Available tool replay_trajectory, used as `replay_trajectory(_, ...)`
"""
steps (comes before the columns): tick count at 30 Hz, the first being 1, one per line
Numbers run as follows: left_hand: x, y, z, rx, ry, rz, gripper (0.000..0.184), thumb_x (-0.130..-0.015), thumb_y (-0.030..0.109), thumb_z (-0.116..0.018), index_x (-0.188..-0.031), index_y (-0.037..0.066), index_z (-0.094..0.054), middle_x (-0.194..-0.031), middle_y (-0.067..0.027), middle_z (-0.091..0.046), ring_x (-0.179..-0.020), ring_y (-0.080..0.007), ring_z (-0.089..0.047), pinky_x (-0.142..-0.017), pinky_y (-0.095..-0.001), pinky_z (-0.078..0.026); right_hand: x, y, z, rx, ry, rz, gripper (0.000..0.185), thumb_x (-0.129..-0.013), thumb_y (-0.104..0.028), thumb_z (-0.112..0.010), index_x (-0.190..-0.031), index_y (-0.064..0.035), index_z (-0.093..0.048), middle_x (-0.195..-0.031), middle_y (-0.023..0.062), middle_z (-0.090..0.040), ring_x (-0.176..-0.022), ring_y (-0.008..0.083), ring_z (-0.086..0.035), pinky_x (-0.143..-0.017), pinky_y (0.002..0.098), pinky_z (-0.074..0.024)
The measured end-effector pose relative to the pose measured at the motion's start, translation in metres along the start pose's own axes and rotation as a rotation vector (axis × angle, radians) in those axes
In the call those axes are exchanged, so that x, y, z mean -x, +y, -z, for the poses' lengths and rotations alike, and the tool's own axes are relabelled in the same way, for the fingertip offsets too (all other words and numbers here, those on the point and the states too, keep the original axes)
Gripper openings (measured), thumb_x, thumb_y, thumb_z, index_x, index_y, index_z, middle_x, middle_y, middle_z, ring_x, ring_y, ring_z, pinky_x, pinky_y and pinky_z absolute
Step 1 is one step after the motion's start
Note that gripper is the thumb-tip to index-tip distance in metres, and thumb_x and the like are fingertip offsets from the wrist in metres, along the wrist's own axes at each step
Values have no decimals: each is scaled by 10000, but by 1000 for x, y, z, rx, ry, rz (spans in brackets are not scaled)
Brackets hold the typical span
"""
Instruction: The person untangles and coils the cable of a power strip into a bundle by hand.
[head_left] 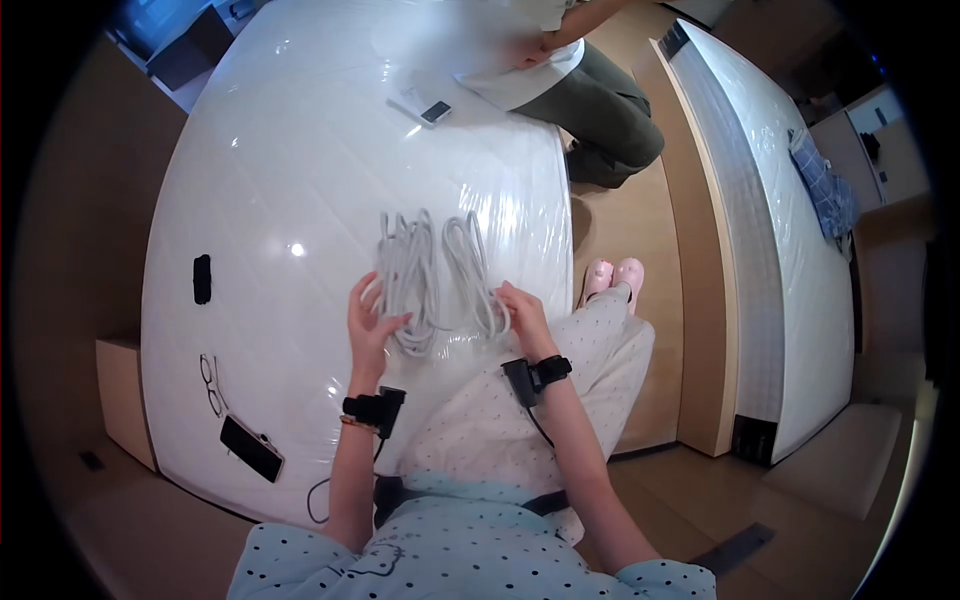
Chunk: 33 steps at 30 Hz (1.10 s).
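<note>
A long grey cable lies on the plastic-wrapped mattress in two looped bundles, with a strand running between them at the bottom. My left hand grips the lower left side of the wider left bundle, its thumb across the strands and its fingers curved at the outer edge. The narrower right bundle is pinched at its right edge between the thumb and fingers of my right hand. Each wrist wears a black strapped device: the left one and the right one.
A phone, glasses and a black item lie to the left. Another person sits at the far edge beside a white device. A second wrapped mattress stands at right, with blue checked cloth.
</note>
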<state>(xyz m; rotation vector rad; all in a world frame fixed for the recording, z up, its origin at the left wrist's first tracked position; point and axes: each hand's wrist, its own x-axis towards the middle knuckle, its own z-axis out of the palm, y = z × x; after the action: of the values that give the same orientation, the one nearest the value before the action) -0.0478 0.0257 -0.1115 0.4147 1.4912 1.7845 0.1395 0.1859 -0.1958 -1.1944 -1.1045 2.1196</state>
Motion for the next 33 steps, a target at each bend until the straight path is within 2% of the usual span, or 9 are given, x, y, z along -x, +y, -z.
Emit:
replay_trajectory(2,-3,-2,22,-87,-11,-3,792,-571,42,-666,-1305,58,-367,-1266,-110,-443,-1138,-232,-459,-901,-400,-442,2,0,8,-90,39,58,216,-838,-190,-628,-911,13,-638,-598,-35,-490,-537,45,-423,-498,207,-317)
replay_trajectory(4,-2,-4,33,-510,8,-158,782,-582,65,-660,-1304,37,-361,-1266,-152,-434,-1185,-287,-410,-986,-437,-349,7,-5,16,-154,34,127,186,-836,-170,-625,-908,1,-641,-611,-29,-508,-562,45,-452,-513,204,-342)
replay_trajectory(7,5,-3,39,-1203,39,-263,783,-602,117,-687,-1299,-1,-351,-1294,-187,-401,-1229,-349,-330,-1041,-446,-252,13,-10,2,114,184,138,194,-799,-162,-651,-917,-9,-641,-659,-7,-552,-605,67,-510,-556,209,-400)
replay_trajectory(13,-1,-11,22,-1014,169,-477,628,-700,81,-655,-1261,-16,-390,-1260,-188,-427,-1204,-338,-366,-1015,-425,-287,-6,-1,-30,1013,210,336,328,-687,-251,-735,-845,3,-601,-731,78,-603,-670,141,-572,-607,268,-455)
replay_trajectory(16,7,7,-28,-810,79,-568,476,-743,48,-626,-1186,-11,-461,-1195,-165,-488,-1138,-319,-443,-983,-412,-328,-4,-4,-39,991,159,254,356,-665,-278,-755,-773,0,-561,-663,80,-576,-628,144,-559,-578,271,-446)
replay_trajectory(19,14,4,-55,-911,-197,-657,369,-754,68,-638,-1095,5,-511,-1117,-144,-542,-1046,-290,-519,-921,-382,-390,-4,-3,-32,638,-5,194,325,-698,-261,-742,-719,-17,-529,-605,36,-537,-568,116,-525,-530,251,-422)
replay_trajectory(25,24,-31,-82,-679,-268,-264,327,-760,137,-699,-1017,11,-542,-1011,-126,-598,-849,-232,-609,-744,-322,-480,27,-51,-20,300,-32,230,256,-809,-193,-671,-676,-46,-508,-611,-13,-527,-544,42,-479,-498,208,-391)
replay_trajectory(28,24,-25,-86,-595,-480,-49,308,-778,171,-699,-989,5,-549,-952,-109,-620,-741,-178,-633,-645,-285,-489,42,-68,-21,63,-119,192,222,-815,-183,-671,-717,-27,-547,-630,-7,-541,-559,45,-495,-516,200,-404)
replay_trajectory(33,23,-22,-85,-607,-441,-14,220,-836,160,-641,-974,-7,-602,-782,-61,-624,-616,-98,-612,-547,-221,-461,55,-74,-15,8,-207,251,124,-831,-130,-643,-848,-10,-615,-764,11,-596,-728,72,-553,-678,217,-446)
